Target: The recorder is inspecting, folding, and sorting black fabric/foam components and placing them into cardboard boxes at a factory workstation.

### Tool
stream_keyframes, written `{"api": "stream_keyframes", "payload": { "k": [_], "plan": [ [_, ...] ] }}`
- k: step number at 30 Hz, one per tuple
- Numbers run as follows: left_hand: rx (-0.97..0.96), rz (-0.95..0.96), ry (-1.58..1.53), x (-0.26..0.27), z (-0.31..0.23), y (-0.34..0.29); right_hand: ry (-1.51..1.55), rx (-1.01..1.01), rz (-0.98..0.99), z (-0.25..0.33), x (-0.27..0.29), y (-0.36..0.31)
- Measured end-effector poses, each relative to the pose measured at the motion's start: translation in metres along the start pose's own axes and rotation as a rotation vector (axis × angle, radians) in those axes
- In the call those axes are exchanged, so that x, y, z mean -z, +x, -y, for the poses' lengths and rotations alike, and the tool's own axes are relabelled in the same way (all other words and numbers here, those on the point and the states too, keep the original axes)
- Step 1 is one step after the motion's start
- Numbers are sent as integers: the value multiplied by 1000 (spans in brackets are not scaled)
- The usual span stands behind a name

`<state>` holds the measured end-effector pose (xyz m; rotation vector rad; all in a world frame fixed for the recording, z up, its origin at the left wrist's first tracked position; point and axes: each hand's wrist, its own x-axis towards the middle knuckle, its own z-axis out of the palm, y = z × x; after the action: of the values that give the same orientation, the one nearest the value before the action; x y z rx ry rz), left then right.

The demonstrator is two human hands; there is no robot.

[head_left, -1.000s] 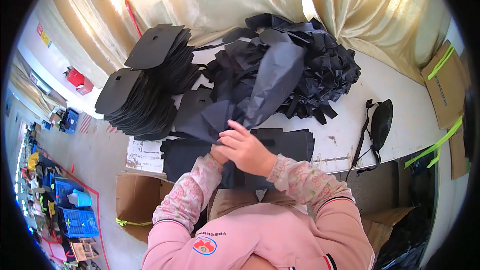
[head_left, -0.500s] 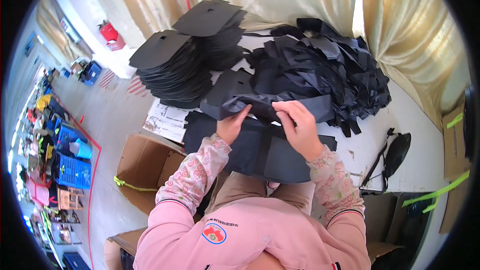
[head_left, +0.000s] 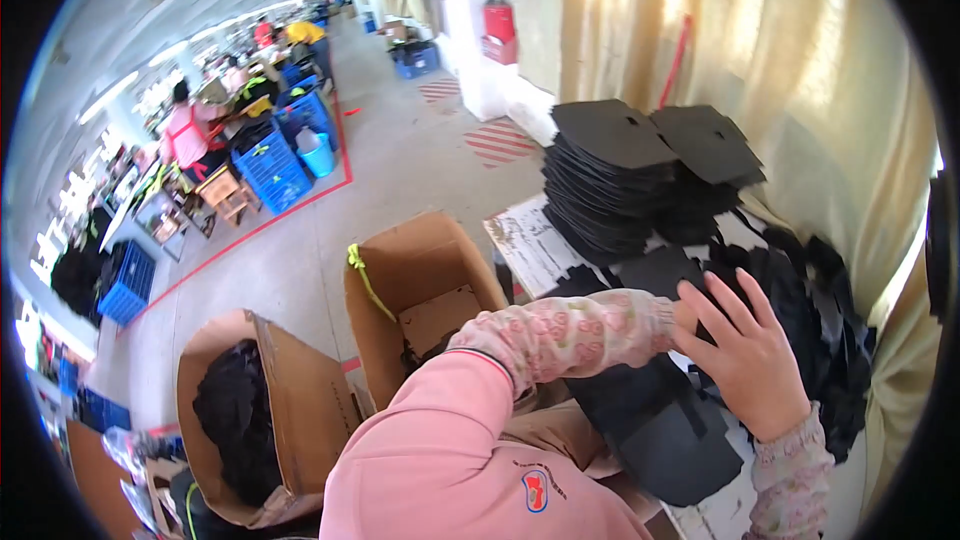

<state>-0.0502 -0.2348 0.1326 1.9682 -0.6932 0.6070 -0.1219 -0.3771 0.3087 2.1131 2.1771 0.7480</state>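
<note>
My right hand is over the table with its fingers stretched and spread; nothing shows between them. Just beside it, at the cuff of the flowered sleeve, my left hand is mostly hidden, and its fingers do not show. Below both hands a flat black fabric piece hangs over the near table edge, a stiff black panel lying on it. Farther off stand two tall stacks of cut black panels. A loose heap of black fabric pieces lies to the right of my hands.
An open cardboard box stands on the floor left of the white table. Another box holds black fabric. Blue crates and a person in pink are beyond a red floor line. Curtains hang behind the table.
My view has swung left, bringing the boxes and aisle further in. My hands have come together, the right one has spread its fingers, and the black fabric between them no longer shows.
</note>
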Motion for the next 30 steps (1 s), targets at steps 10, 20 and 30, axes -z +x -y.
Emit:
{"api": "stream_keyframes", "payload": {
  "k": [10,20,30],
  "plan": [
    [150,-216,-599,43,-77,45,-382,-335,-180,-38,43,-9],
    [-319,-426,127,22,-92,79,-501,-537,-107,-25,48,-9],
    [-229,-447,428,86,-27,35,10,-751,10,21,52,-93]
  ]
}}
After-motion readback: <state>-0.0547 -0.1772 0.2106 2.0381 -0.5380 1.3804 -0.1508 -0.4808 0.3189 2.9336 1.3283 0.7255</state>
